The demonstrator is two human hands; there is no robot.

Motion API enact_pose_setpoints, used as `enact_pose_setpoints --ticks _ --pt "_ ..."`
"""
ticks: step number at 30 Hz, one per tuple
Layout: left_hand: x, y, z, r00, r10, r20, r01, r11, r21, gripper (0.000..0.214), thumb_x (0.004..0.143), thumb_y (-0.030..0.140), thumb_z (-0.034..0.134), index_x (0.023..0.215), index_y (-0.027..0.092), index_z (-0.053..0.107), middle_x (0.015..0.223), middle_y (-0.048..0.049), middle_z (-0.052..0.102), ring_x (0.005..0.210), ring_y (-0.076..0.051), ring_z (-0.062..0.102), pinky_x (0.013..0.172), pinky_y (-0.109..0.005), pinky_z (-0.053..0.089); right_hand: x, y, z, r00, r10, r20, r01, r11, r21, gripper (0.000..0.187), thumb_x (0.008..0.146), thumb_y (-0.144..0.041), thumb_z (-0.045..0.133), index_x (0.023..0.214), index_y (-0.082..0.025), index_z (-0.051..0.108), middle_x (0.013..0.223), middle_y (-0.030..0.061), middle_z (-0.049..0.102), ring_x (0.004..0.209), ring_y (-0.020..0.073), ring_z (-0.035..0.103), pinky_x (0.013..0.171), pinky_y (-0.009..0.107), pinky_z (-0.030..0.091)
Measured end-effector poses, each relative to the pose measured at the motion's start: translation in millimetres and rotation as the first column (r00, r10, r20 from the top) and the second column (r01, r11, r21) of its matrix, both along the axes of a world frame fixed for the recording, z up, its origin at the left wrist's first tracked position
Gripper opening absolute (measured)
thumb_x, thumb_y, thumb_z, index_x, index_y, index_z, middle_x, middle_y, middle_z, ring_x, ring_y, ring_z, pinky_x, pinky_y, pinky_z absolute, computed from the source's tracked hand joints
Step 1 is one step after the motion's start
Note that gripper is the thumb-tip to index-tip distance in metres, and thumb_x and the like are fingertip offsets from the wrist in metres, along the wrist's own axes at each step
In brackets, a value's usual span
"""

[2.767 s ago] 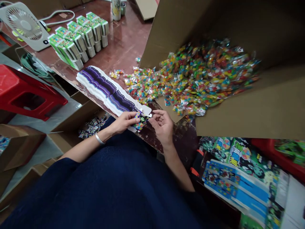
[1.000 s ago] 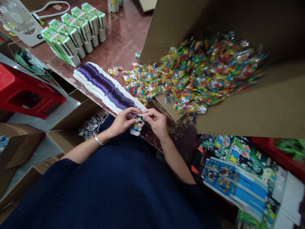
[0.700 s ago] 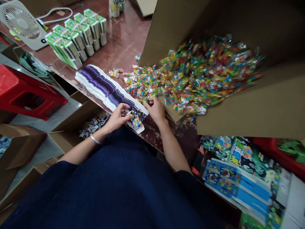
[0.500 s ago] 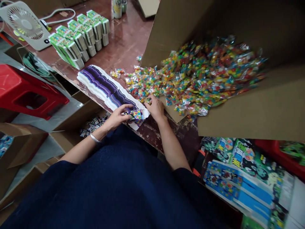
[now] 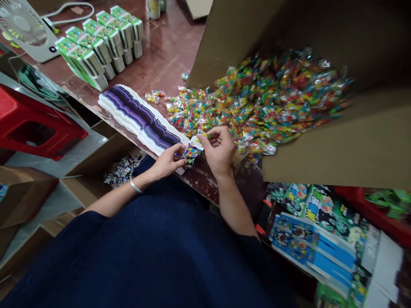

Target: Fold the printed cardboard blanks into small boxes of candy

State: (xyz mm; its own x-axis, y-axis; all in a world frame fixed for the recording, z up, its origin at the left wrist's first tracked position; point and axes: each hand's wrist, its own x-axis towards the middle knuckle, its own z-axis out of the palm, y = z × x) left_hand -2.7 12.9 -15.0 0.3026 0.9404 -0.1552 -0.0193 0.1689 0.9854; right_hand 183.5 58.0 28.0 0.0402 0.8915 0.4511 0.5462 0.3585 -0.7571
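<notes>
My left hand grips a small purple printed candy box whose white flap stands up at the open end. Close by on the right, my right hand is closed in a pinch at the box's mouth, holding a small clear packet of candy, partly hidden by the fingers. A long row of overlapping flat purple cartons lies on the table just beyond the left hand. Past the right hand spreads a heap of clear packets of colourful candy, spilling from a large cardboard box.
Stacks of green cartons stand at the back left beside a white fan. A red stool is at the left. Below the table edge, a cardboard box holds small packets. Blue flat cartons lie at the lower right.
My right hand has lifted from the edge of the candy heap and come to the box's opening with a packet. The left hand has tilted the box's open end upward. The view has shifted slightly.
</notes>
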Motion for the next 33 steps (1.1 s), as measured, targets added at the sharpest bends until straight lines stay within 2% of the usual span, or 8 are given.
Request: enact_pose_setpoints --ticks 6,11,14,17,23,25,30,33 --pt "3.7 -1.6 3.1 0.995 0.071 0.072 -0.076 0.995 0.06 0.026 0.087 0.023 0.075 0.109 0.018 0.061 0.103 -0.0051 0.073 0.094 -0.018 0.069 0.092 -0.036 0.059 0.3 -0.6 4.0 0.957 0.099 0.271 -0.119 0.991 0.06 0.025 0.096 -0.041 0.073 0.079 -0.024 0.067 0.092 0.0041 0.07 0.092 0.0224 0.065 0.086 0.04 0.056" --pt "7.8 -6.3 -2.1 0.98 0.157 0.12 -0.167 0.983 0.078 0.045 0.082 0.023 0.08 0.12 0.021 0.057 0.105 -0.0041 0.068 0.092 -0.017 0.069 0.087 -0.033 0.061 9.3 -1.3 6.2 0.933 0.304 0.191 -0.301 0.952 -0.048 0.03 0.101 -0.049 0.064 0.089 -0.024 0.077 0.124 0.0087 0.073 0.119 0.0273 0.067 0.102 0.046 0.057" --pt "9.7 -10.7 2.7 0.974 0.192 0.12 -0.204 0.974 0.098 0.075 0.084 0.029 0.083 0.148 0.032 0.045 0.11 -0.0028 0.061 0.079 -0.014 0.067 0.076 -0.032 0.061 10.8 -7.4 -3.5 0.922 0.373 -0.109 -0.388 0.899 -0.202 0.037 0.099 -0.055 0.065 0.121 -0.026 0.074 0.124 0.0085 0.075 0.111 0.0241 0.073 0.096 0.041 0.062" --pt "8.7 -12.9 9.9 0.977 0.185 0.109 -0.197 0.974 0.11 0.079 0.086 0.036 0.082 0.154 0.036 0.043 0.117 -0.0041 0.059 0.074 -0.012 0.064 0.074 -0.031 0.061 6.7 -17.7 -17.4 0.89 0.286 -0.355 -0.394 0.874 -0.284 0.05 0.093 -0.058 0.072 0.133 -0.029 0.068 0.121 0.0073 0.077 0.106 0.0234 0.077 0.091 0.038 0.065" --pt "4.3 -9.3 12.7 0.985 0.133 0.11 -0.144 0.984 0.1 0.049 0.083 0.04 0.085 0.124 0.022 0.065 0.115 -0.0059 0.063 0.08 -0.012 0.062 0.075 -0.027 0.059 -4.6 -28.6 -29.8 0.909 0.19 -0.371 -0.292 0.925 -0.244 0.032 0.093 -0.058 0.07 0.095 -0.026 0.073 0.113 0.0074 0.077 0.103 0.0242 0.076 0.091 0.039 0.064" --pt "4.2 -7.9 13.2 0.984 0.137 0.116 -0.147 0.985 0.089 0.046 0.082 0.039 0.086 0.119 0.023 0.063 0.114 -0.0051 0.063 0.078 -0.011 0.062 0.071 -0.025 0.057 -6.2 -27.9 -30.1 0.909 0.199 -0.367 -0.288 0.935 -0.207 0.03 0.093 -0.055 0.07 0.088 -0.025 0.07 0.113 0.0072 0.075 0.104 0.0235 0.074 0.09 0.038 0.063" --pt "6.2 -8.1 17.8 0.975 0.154 0.16 -0.16 0.987 0.024 0.058 0.079 0.04 0.088 0.12 0.027 0.049 0.106 0.0001 0.057 0.067 -0.007 0.061 0.062 -0.023 0.054 -10.0 -25.1 -28.1 0.857 0.153 -0.493 -0.267 0.948 -0.171 0.031 0.088 -0.052 0.079 0.101 -0.027 0.064 0.095 0.0014 0.073 0.089 0.0193 0.074 0.086 0.035 0.062" --pt "5.0 -10.0 19.8 0.979 0.165 0.123 -0.174 0.983 0.065 0.054 0.081 0.037 0.086 0.118 0.026 0.048 0.107 -0.0001 0.056 0.064 -0.005 0.059 0.063 -0.023 0.055 -9.4 -22.1 -22.3 0.864 0.194 -0.465 -0.321 0.923 -0.21 0.035 0.087 -0.058 0.077 0.086 -0.026 0.064 0.087 0.0015 0.073 0.082 0.0184 0.071 0.079 0.034 0.06"
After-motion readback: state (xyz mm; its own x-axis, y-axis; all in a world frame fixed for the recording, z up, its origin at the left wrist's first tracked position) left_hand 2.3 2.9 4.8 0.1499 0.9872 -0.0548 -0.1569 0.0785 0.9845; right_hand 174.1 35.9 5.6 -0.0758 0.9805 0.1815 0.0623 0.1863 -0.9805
